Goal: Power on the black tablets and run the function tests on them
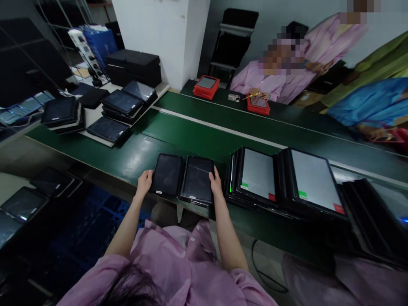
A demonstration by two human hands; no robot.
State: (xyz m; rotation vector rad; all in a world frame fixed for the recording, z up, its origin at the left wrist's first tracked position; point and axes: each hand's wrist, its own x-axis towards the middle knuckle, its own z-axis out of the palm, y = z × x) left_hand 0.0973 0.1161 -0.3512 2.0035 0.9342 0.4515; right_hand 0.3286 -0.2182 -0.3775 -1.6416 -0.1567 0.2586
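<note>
Two dark tablets lie side by side at the near edge of the green table. My left hand [145,183] grips the outer left edge of the left tablet [167,174]. On the other side, my right hand [216,182] holds the right edge of the right tablet [196,178], its thumb over the screen; more devices seem to lie under this one. Close to my right hand stands a stack of tablets with a pale lit screen on top [258,173], and beyond it a second such stack [314,180].
Tablet stacks [123,102] stand at the back left beside black boxes [134,66]. More dark devices [372,208] are at the far right. Across the green table [191,131], people handle red-cased tablets [258,104]. A blue crate [105,216] sits below left.
</note>
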